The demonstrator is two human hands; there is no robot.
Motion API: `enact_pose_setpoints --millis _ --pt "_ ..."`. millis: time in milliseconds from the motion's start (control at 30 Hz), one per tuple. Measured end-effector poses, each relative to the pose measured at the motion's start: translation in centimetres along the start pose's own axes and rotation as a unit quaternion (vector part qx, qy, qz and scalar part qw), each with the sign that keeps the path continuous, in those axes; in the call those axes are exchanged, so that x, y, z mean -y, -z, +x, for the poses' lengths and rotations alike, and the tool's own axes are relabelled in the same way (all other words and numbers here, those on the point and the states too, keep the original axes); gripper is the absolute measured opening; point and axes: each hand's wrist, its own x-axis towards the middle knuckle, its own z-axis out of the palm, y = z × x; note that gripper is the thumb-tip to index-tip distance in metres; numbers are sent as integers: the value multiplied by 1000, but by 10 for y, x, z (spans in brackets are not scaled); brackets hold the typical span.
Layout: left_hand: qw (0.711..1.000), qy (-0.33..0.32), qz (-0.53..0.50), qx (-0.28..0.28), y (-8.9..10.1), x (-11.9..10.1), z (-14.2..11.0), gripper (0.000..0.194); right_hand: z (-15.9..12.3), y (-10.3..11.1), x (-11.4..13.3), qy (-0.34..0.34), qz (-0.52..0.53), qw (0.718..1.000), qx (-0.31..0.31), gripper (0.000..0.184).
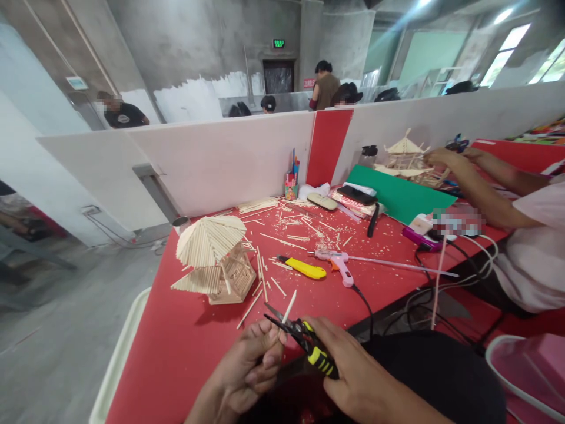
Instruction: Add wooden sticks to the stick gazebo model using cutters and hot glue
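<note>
A pale wooden stick (290, 304) is pinched between thumb and fingers of the left hand (256, 360), pointing up and away. The right hand (342, 356) is wrapped around the handles of black-and-yellow scissors (304, 338), whose parted blades cross the stick; whether they touch it, I cannot tell. Both hands are at the near edge of a red table (150, 353). Just beyond them lie a yellow cutter (304, 268) and a pink glue gun (339, 262), its cord (368, 309) dropping over the edge ahead of the right wrist. A stick-built pavilion (212, 253) stands beyond the left hand; bare red surface runs left from that hand to the table's side edge, with concrete floor (66, 318) past it. Farthest ahead, a white partition (229, 159) borders the table.
</note>
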Motion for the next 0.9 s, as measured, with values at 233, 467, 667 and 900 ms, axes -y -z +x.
enact_pose_setpoints --millis 233,467,667,900 --pt "995 -74 40 -55 -2 -6 4 28 4 8 4 -7 50 999 2 82" --pt "960 -166 188 -127 6 -3 19 39 4 3 3 -154 450 869 135 61" --pt "824 -316 340 -325 21 -9 47 25 20 -5 -7 -132 658 715 197 63" --pt "878 -263 242 -319 12 -5 50 24 25 -6 -7 -98 676 673 282 62"
